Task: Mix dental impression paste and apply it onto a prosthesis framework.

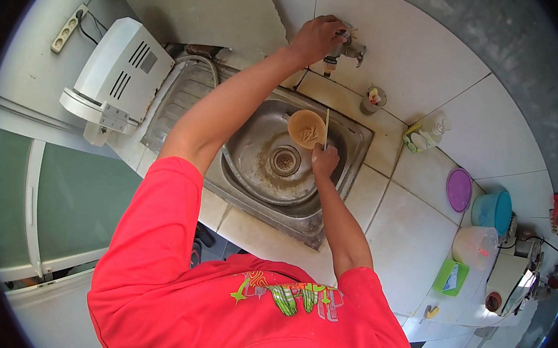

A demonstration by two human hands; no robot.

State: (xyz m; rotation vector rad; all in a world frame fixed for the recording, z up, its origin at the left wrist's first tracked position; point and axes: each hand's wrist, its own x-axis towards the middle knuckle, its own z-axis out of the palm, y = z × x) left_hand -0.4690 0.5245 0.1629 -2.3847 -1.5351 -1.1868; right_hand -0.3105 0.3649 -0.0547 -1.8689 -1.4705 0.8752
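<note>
My left hand (pixel 319 40) reaches up to the wall tap (pixel 350 48) above the sink, its fingers curled round the top of it. Below the tap, my right hand (pixel 325 160) is closed at the near right edge of a small tan bowl (pixel 301 118), holding it over the sink basin. A thin pale stick (pixel 327 120) stands up from the same hand along the bowl's side. Some pale pieces lie in the bowl, too small to name. The steel sink (pixel 265 137) has a round drain (pixel 285 161) and brownish stains round it.
A grey hose (pixel 261 197) curves through the basin. Left stands a white appliance (pixel 121 72). On the tiled counter at right are a small cup (pixel 373 100), a clear bottle (pixel 432 130), a purple lid (pixel 459 190), a blue tub (pixel 493 211) and a green tray (pixel 451 278).
</note>
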